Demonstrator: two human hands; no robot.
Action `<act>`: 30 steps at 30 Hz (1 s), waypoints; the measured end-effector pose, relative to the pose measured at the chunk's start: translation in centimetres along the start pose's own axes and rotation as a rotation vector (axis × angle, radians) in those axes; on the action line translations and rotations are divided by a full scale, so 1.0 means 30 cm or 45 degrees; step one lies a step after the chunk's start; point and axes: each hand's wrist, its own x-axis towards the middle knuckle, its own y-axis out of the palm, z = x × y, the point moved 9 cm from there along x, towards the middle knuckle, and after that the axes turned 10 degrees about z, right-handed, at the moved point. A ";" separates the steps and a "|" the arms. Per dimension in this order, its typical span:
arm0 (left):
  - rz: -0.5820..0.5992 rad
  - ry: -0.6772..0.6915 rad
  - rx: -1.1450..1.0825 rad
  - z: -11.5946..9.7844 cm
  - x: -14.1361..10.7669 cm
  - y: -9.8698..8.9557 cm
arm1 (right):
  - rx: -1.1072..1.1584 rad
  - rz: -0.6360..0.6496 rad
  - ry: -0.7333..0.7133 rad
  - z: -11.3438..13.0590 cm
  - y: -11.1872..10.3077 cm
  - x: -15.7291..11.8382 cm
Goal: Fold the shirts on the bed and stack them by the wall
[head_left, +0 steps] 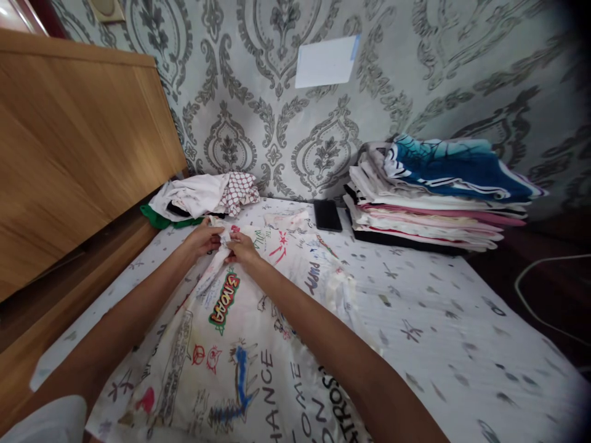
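A white shirt (258, 307) covered in coloured drawings and lettering lies spread over the patterned bed sheet (415, 307). At its far left edge, my left hand (203, 239) is closed on a bunched bit of the cloth. Close beside it, my right hand (242, 247) pinches the same gathered part, its fingertips nearly meeting the left ones. The shirt's lower end reaches toward me beneath my forearms, and part of it is hidden by my right arm.
Beyond my left hand sits a loose heap of clothes (198, 194). A black phone (327, 215) lies near the wall, left of a tall stack of folded clothes (429, 209). A wooden cabinet (83, 141) borders the left side. Cable (519, 283) hangs at right.
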 end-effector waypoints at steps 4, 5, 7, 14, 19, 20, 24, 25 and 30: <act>-0.025 0.086 0.031 -0.032 0.028 -0.012 | -0.053 0.059 -0.015 0.006 0.010 -0.005; -0.037 0.113 0.059 -0.049 0.039 -0.024 | -0.073 0.077 -0.016 0.006 0.014 -0.005; -0.075 0.174 0.135 -0.092 0.062 -0.061 | -0.121 0.106 -0.026 0.006 0.020 -0.005; -0.219 0.269 0.577 -0.162 0.090 -0.164 | -0.465 0.182 -0.209 0.032 0.053 -0.046; -0.311 0.235 0.759 -0.138 0.071 -0.165 | -0.892 0.266 -0.390 0.069 0.126 -0.124; -0.316 0.208 0.769 -0.134 0.064 -0.167 | -1.068 0.286 -0.442 0.077 0.153 -0.149; -0.283 0.089 0.779 -0.110 -0.021 -0.193 | -1.671 0.435 -0.651 0.080 0.282 -0.267; -0.238 0.041 0.801 -0.096 -0.058 -0.199 | -1.735 0.480 -0.684 0.075 0.307 -0.292; 0.114 -0.322 0.878 0.039 -0.313 -0.181 | -1.782 0.346 -0.634 0.053 0.301 -0.298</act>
